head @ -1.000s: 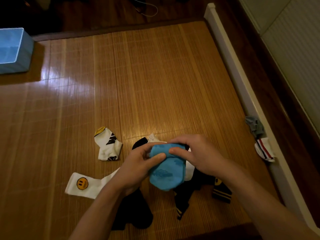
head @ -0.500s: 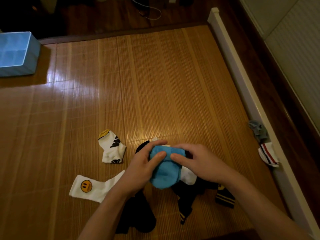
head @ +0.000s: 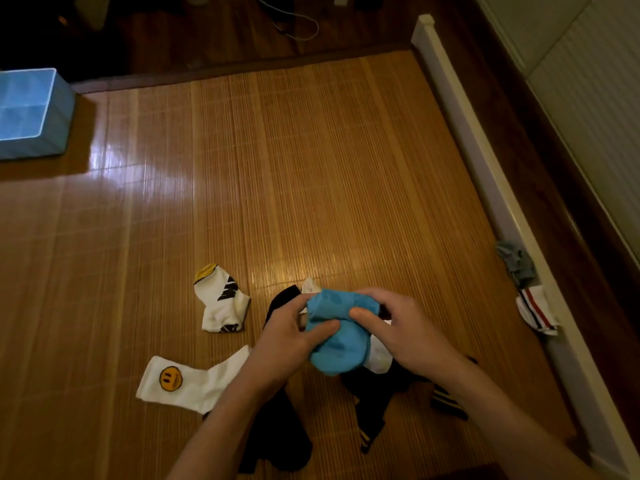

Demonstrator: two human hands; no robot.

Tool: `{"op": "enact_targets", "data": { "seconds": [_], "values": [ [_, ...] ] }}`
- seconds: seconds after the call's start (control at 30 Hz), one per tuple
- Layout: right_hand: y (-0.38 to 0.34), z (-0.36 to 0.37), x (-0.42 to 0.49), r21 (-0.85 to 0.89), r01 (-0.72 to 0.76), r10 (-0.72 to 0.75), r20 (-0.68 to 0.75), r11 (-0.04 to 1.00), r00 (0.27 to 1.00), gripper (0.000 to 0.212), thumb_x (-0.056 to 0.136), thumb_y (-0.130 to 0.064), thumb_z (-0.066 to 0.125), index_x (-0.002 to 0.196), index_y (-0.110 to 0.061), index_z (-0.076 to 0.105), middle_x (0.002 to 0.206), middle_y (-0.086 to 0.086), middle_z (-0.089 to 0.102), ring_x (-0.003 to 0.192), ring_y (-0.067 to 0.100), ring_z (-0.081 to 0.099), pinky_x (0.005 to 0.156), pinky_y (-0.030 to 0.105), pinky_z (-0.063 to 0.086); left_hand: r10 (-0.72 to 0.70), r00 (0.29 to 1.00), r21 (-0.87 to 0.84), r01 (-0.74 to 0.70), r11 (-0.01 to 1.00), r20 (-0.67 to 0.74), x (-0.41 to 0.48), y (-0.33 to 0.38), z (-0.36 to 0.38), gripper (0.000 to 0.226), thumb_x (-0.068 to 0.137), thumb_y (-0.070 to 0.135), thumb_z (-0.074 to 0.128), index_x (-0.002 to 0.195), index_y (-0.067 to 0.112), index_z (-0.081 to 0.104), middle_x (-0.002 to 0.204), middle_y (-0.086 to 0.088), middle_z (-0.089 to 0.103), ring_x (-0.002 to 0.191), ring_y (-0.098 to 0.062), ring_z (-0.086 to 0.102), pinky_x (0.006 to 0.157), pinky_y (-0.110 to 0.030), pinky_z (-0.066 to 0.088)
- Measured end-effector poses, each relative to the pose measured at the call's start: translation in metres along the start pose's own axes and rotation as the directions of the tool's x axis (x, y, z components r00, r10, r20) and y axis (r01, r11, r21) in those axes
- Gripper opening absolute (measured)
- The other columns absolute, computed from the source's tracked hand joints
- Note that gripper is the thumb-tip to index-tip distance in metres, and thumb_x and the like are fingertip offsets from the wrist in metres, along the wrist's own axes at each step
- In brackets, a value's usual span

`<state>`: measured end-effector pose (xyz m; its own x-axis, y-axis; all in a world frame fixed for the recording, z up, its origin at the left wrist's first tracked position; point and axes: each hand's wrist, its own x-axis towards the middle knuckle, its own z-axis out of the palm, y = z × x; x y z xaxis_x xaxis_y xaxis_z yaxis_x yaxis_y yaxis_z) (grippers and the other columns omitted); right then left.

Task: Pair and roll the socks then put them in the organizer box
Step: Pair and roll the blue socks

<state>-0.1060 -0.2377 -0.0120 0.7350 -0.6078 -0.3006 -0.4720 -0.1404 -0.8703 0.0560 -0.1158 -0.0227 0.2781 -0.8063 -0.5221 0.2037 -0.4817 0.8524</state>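
Both hands are gripping a bundle of blue socks [head: 337,336] just above the bamboo mat [head: 311,168], at about five o'clock from the middle of the view. The left hand [head: 285,336] is curling round the bundle from nine o'clock, with its thumb pressing across the blue fabric. The right hand [head: 407,329] is closing on it from three o'clock, with its thumb tip pressing on top and its fingers hooking over the far edge. The socks are sitting squeezed between the two hands and touching both.

A heap of black socks [head: 277,441] is lying beneath the hands. A white sock with a smiley face [head: 187,382] is lying flat at eight o'clock from the left hand, and a white sock with a yellow toe [head: 221,301] is lying crumpled at ten o'clock.

The blue organizer box [head: 59,123] is standing well apart, far off at ten o'clock by the mat's corner. A striped white sock [head: 536,313] and a grey sock [head: 517,261] are lying against the white rail [head: 479,161], at three o'clock from the right hand.
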Motion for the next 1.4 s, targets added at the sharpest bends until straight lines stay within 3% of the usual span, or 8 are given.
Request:
{"op": "enact_targets", "data": {
  "seconds": [0.1,0.23,0.47,0.6,0.7,1.07,1.23,1.4],
  "values": [
    [0.004,0.008,-0.002,-0.117,0.05,-0.06,-0.085,0.992,0.995,0.024,0.097,-0.027,0.064,0.12,-0.018,0.067,0.098,-0.018,0.068,0.093,-0.006,0.062,0.077,0.005,0.044,0.011,0.99,0.052,-0.004,0.999,-0.143,0.0,-0.006,0.01,0.026,0.09,0.012,0.076,0.114,0.019,0.07,0.1,0.001,0.079,0.093,-0.014,0.077,0.078,-0.03,0.063],
    [0.007,0.014,-0.003,-0.317,0.186,-0.239,-0.137,0.93,0.961,0.029,0.096,-0.026,0.065,0.122,-0.013,0.066,0.105,-0.005,0.068,0.099,0.006,0.06,0.089,0.022,0.047,0.003,0.968,0.047,0.009,0.999,-0.249,0.002,-0.013,0.021,0.024,0.09,0.013,0.076,0.105,0.029,0.068,0.098,0.004,0.078,0.09,-0.008,0.076,0.075,-0.025,0.062],
    [0.011,-0.003,0.0,-0.437,0.352,-0.384,0.018,0.827,0.923,0.036,0.093,-0.018,0.07,0.127,-0.009,0.064,0.103,0.002,0.067,0.094,0.016,0.059,0.086,0.025,0.046,-0.073,0.995,-0.235,0.054,0.971,-0.074,0.003,-0.009,0.017,0.04,0.091,0.04,0.075,0.121,0.015,0.07,0.113,-0.009,0.077,0.107,-0.026,0.074,0.095,-0.047,0.058],
    [0.005,-0.012,0.002,-0.203,0.218,-0.218,0.021,0.955,0.976,0.037,0.095,-0.03,0.066,0.13,-0.018,0.064,0.106,-0.011,0.065,0.1,0.002,0.06,0.089,0.016,0.044,0.083,0.995,-0.047,-0.086,0.995,-0.057,0.005,-0.009,0.011,0.034,0.091,0.029,0.071,0.123,0.017,0.066,0.111,-0.006,0.077,0.104,-0.022,0.074,0.092,-0.045,0.061],
    [-0.001,-0.029,0.007,0.028,0.002,-0.008,0.216,1.0,0.976,0.034,0.099,-0.035,0.059,0.13,-0.024,0.065,0.118,-0.015,0.069,0.111,-0.001,0.062,0.095,0.019,0.05,0.168,0.986,-0.008,-0.168,0.986,-0.012,0.007,-0.011,0.008,0.034,0.093,0.02,0.072,0.126,0.02,0.062,0.113,-0.002,0.075,0.106,-0.018,0.073,0.087,-0.032,0.061],
    [0.003,-0.012,0.001,-0.479,0.31,-0.273,0.147,0.821,0.951,0.031,0.097,-0.021,0.064,0.127,-0.012,0.06,0.112,-0.006,0.057,0.102,0.004,0.045,0.093,0.014,0.036,-0.026,1.0,-0.215,0.025,0.976,-0.002,0.013,-0.018,0.014,0.05,0.077,0.045,0.082,0.123,0.028,0.071,0.122,-0.009,0.072,0.114,-0.029,0.07,0.099,-0.051,0.056],
    [0.011,-0.016,0.006,-0.277,0.112,-0.08,0.124,0.954,0.989,0.039,0.091,-0.039,0.069,0.126,-0.026,0.057,0.115,-0.018,0.056,0.105,-0.005,0.049,0.09,0.013,0.037,0.163,0.985,0.068,-0.159,0.985,-0.051,0.01,-0.015,0.011,0.039,0.084,0.024,0.083,0.12,0.027,0.07,0.114,0.003,0.074,0.105,-0.015,0.072,0.084,-0.029,0.061],
    [0.003,-0.035,0.019,-0.122,-0.01,0.064,0.444,0.992,0.894,0.043,0.09,-0.042,0.071,0.129,-0.044,0.055,0.103,-0.032,0.059,0.096,-0.002,0.062,0.078,0.013,0.051,0.331,0.941,0.16,-0.338,0.927,0.069,0.012,-0.008,0.004,0.04,0.082,0.012,0.083,0.119,0.021,0.07,0.12,0.009,0.072,0.117,-0.012,0.066,0.094,-0.021,0.053]
  ]
}}
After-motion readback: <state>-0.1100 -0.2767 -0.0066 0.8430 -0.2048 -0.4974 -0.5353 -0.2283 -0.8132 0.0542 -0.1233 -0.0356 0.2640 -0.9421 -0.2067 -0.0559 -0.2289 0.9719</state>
